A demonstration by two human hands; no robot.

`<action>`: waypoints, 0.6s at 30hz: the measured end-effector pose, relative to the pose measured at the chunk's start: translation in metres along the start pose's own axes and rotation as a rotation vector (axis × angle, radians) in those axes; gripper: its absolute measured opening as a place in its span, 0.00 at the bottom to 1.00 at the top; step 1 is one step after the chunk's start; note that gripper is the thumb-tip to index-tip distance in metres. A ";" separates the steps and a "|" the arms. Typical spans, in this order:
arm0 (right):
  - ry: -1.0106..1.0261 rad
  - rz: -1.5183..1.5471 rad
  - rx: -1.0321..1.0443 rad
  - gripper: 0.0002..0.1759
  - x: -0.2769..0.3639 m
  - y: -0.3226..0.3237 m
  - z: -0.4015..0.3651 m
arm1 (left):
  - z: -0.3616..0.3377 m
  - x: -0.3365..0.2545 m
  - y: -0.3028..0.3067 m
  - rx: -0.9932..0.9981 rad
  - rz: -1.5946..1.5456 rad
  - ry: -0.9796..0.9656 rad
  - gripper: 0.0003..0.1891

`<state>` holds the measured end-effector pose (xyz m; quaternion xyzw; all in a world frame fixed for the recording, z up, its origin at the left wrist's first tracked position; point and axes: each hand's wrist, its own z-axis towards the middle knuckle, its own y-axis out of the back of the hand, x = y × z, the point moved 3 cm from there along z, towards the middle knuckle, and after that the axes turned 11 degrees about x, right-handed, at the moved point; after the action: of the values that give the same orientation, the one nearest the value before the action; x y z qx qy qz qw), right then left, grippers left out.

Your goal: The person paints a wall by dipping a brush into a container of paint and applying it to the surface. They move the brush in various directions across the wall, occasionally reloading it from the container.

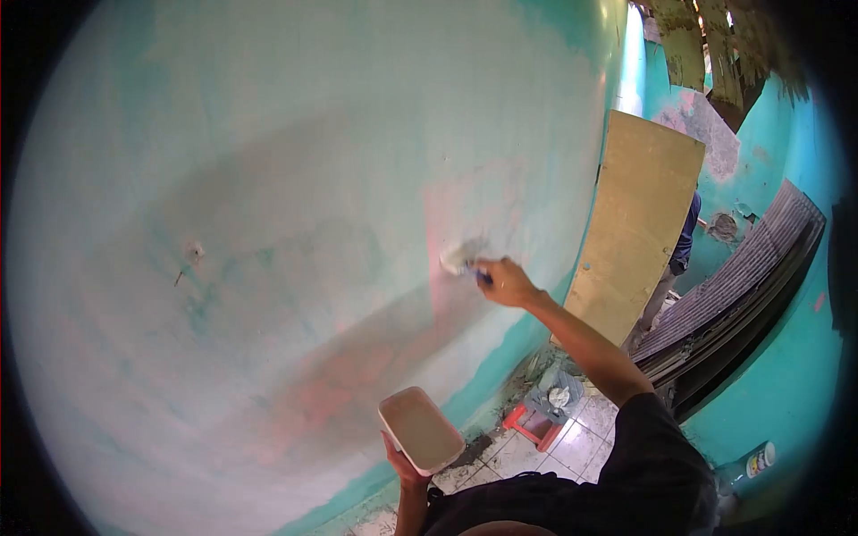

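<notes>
My right hand [509, 282] is closed around the blue handle of a paintbrush [457, 257]. Its pale bristle end lies at the wall [295, 188], beside a pinkish patch; whether it presses on the surface is hard to tell. Whitish paint thinly covers much of the turquoise wall, with pink and green showing through. Lower down, my left hand [407, 463] grips a rectangular plastic tub [422, 431] from its left side and below. Greyish, paint-like liquid fills the tub, which is tilted in my view. Some of the left fingers are hidden under it.
A red stool [534, 429] with a grey plastic bag [556, 396] stands on the tiled floor [500, 456]. A wooden board [635, 223] leans at the right, partly hiding another person [686, 237]. Corrugated sheets [724, 277] are stacked behind. A clear container [749, 464] is at lower right.
</notes>
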<state>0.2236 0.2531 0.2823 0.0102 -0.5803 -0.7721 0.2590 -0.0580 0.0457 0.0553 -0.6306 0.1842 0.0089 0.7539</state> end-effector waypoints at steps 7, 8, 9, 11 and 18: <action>0.357 -0.125 0.177 0.12 0.013 0.078 0.061 | 0.002 -0.013 0.030 -0.041 0.005 -0.017 0.39; 0.338 -0.139 0.091 0.12 0.053 0.142 0.070 | 0.001 -0.015 0.026 -0.034 0.042 -0.056 0.40; 0.363 -0.209 0.034 0.14 0.080 0.198 0.084 | 0.002 -0.017 0.020 -0.029 0.039 -0.057 0.40; 0.311 -0.215 -0.328 0.20 0.119 0.280 0.102 | -0.003 -0.023 0.005 -0.043 0.020 -0.033 0.39; 0.346 -0.129 -0.617 0.22 0.110 0.162 0.104 | -0.026 -0.043 0.042 -0.019 0.003 0.026 0.37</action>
<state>0.1581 0.2696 0.4940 0.0987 -0.2655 -0.9125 0.2951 -0.1149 0.0392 0.0247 -0.6374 0.1948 0.0038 0.7455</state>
